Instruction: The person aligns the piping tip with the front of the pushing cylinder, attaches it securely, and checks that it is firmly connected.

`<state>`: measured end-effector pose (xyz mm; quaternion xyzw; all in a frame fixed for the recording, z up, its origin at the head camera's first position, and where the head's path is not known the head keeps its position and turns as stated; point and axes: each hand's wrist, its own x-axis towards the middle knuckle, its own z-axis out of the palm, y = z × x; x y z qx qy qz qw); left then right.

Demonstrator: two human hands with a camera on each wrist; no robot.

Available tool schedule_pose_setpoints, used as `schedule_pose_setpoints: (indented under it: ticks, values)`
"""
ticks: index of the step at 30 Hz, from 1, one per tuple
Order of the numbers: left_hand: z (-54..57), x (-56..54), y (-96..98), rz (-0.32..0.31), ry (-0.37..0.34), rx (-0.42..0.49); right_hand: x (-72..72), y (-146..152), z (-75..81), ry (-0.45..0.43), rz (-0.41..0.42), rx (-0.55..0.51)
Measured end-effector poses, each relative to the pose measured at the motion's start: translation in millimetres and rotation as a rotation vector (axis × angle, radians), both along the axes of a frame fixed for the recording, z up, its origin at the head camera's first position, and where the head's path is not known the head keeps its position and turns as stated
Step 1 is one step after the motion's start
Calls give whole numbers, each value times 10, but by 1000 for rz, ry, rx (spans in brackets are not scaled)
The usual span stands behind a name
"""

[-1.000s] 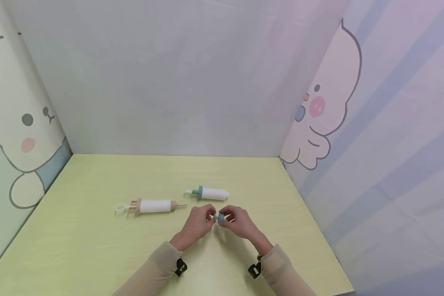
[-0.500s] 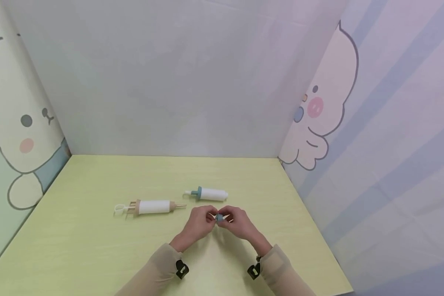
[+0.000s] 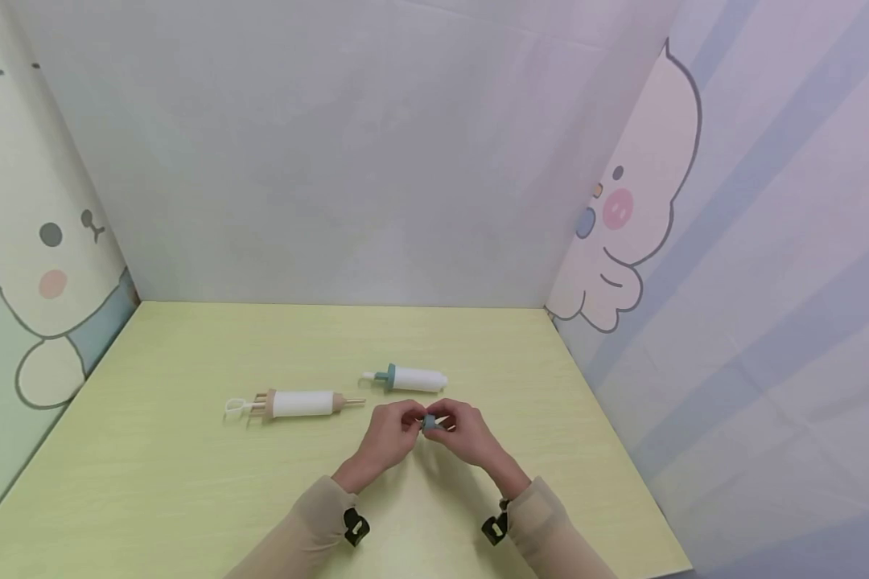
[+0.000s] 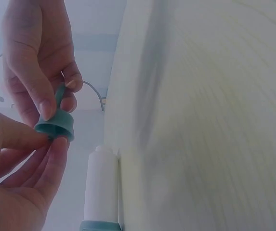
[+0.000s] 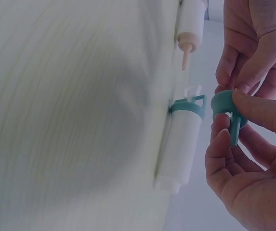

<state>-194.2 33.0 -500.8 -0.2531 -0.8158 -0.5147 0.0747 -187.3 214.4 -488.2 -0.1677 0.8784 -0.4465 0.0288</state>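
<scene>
Near the middle of the yellow table, my right hand (image 3: 471,434) pinches a teal nozzle cap (image 5: 223,102) between thumb and fingers. Its narrow spout (image 5: 235,130) points back toward the right palm. My left hand (image 3: 389,434) meets it from the other side, thumb and fingertips pinching at the cap's open end; a small teal piece between them is mostly hidden inside the cap. Just beyond the hands lies a white syringe barrel (image 3: 418,379) with a teal collar (image 5: 188,109). To its left is a longer white syringe (image 3: 302,404) with beige ends and a ring-shaped plunger handle (image 3: 236,406).
The yellow tabletop (image 3: 188,482) runs back to a pale curtain (image 3: 348,161). Cartoon-printed side walls (image 3: 623,241) close in the left and right. A black wrist strap mount (image 3: 356,527) sits at each cuff.
The small teal piece in the left fingers showed outside the cap a second ago. The hands have since come together, bringing it into the cap's open end. The syringes have stayed put.
</scene>
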Motion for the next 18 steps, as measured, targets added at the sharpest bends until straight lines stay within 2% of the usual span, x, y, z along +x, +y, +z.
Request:
schedule_pose_setpoints:
  ticks: [7, 11, 18]
  values:
    - [-9, 4, 2, 3, -25, 36, 5, -23, 34, 14, 2, 4]
    - [-19, 8, 5, 30, -23, 32, 7, -31, 44, 10, 6, -1]
    - [-56, 1, -13, 55, 54, 29, 23, -52, 61, 9, 10, -14]
